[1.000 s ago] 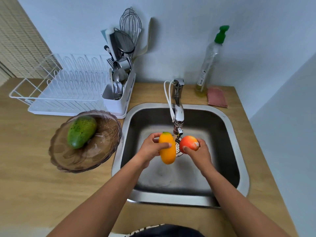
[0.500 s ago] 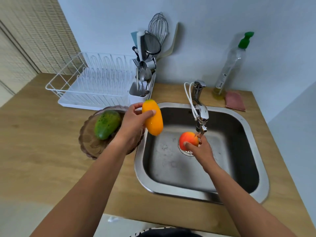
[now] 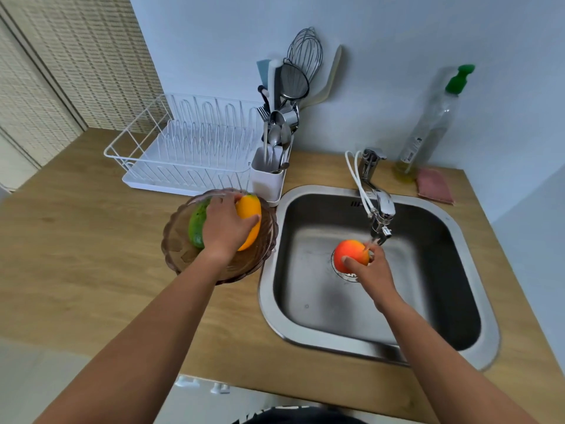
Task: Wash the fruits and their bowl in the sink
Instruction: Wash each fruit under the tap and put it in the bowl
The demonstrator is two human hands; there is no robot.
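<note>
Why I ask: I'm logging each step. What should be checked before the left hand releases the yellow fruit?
1. Left hand grips yellow fruit: ok.
2. Yellow fruit above bowl, beside green fruit: ok.
3. Yellow fruit resting on bowl's floor: cannot tell.
4. Right hand holds red fruit under tap, over sink: ok.

**A small home kitchen**

A steel sink [image 3: 305, 332] with a tap [image 3: 383, 206] is set into a wooden counter [image 3: 76, 255]. To its far left stands a white dish rack [image 3: 183, 154] with a cutlery caddy [image 3: 266, 182] (a whisk [image 3: 305, 50] pokes up too). A soap bottle [image 3: 431, 123] and a pink cloth [image 3: 434, 186] sit by the far wall.
</note>
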